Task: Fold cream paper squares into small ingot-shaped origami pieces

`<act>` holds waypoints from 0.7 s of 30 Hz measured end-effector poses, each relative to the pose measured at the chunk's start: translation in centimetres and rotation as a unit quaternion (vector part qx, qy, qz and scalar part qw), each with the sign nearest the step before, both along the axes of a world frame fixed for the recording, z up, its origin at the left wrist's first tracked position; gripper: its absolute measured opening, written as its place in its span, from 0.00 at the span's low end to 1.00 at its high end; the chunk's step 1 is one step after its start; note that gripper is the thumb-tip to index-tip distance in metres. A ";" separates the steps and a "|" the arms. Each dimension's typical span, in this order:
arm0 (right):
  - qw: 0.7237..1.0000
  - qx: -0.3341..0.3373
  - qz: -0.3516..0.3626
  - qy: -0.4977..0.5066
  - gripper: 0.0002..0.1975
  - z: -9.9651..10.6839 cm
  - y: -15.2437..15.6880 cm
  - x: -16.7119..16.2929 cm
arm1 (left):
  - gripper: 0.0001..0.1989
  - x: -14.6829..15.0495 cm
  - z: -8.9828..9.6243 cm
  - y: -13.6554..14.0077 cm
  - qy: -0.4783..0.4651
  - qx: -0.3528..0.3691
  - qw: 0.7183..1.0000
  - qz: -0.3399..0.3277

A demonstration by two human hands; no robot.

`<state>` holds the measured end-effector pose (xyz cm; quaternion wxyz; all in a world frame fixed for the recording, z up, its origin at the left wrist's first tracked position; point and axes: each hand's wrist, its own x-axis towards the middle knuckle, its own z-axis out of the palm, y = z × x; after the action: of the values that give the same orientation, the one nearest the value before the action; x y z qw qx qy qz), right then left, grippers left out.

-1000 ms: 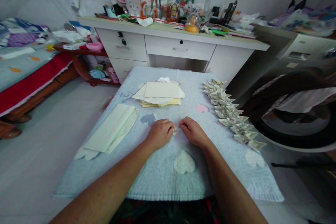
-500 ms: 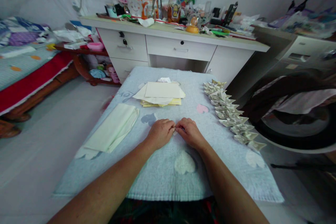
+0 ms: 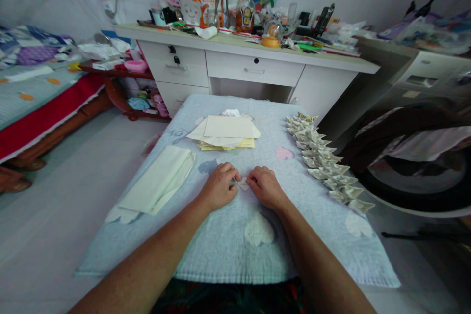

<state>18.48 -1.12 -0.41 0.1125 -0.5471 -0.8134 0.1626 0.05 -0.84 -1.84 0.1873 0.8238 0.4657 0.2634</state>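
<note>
A small piece of folded paper [image 3: 243, 185] lies between my hands at the middle of the cloth-covered table. My right hand [image 3: 266, 187] pinches its right side with curled fingers. On the other side my left hand [image 3: 221, 187] has its thumb and forefinger curved round to the paper's left edge, with a small gap showing inside the curve. Fingers hide much of the paper, so its exact shape cannot be made out.
Paper sheets [image 3: 228, 127] are stacked beyond my hands, and a folded pale sheet bundle [image 3: 158, 179] lies at left. Several folded paper boats [image 3: 320, 157] line the table's right side. Behind stand a cluttered white desk [image 3: 253, 56] and, at right, a washing machine [image 3: 412, 73].
My left hand has shifted slightly left, away from my right hand, and its thumb and forefinger have parted somewhat. More of the folded paper shows between the hands.
</note>
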 end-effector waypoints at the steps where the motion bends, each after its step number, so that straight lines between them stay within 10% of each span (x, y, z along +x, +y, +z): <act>1: 1.000 0.001 0.000 -0.002 0.09 0.0 0.0 0.0 | 0.10 0.0 0.1 0.0 0.002 0.000 1.000 0.000; 21: 0.996 0.003 -0.036 -0.081 0.10 0.1 0.1 -0.9 | 0.06 0.8 0.2 0.0 0.047 0.023 0.999 0.011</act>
<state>17.58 -1.01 -0.34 0.0533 -0.5867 -0.8004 0.1110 0.83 -0.84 -1.69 0.1433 0.8341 0.4768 0.2376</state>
